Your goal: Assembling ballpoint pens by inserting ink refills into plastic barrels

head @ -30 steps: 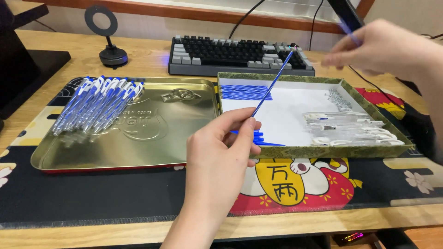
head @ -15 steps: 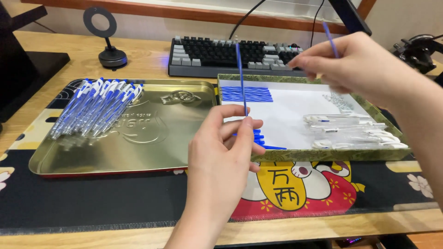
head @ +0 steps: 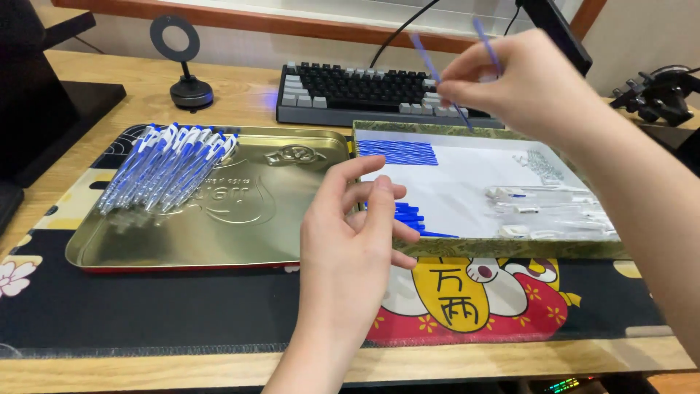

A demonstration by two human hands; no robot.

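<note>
Right hand [head: 521,84] pinches two blue refills [head: 441,79] above the tray [head: 510,248]; left hand [head: 357,226] empty.

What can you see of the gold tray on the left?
The gold tray is a shallow rectangular metal lid or tin with rounded corners, an embossed emblem and a red lower edge. It lies flat on the printed desk mat, left of the box. A row of blue-and-white pens lies at its left end. Neither hand touches it.

Single head cam, close, angled down over desk toward keyboard [head: 379,95], no 2nd view.
</note>
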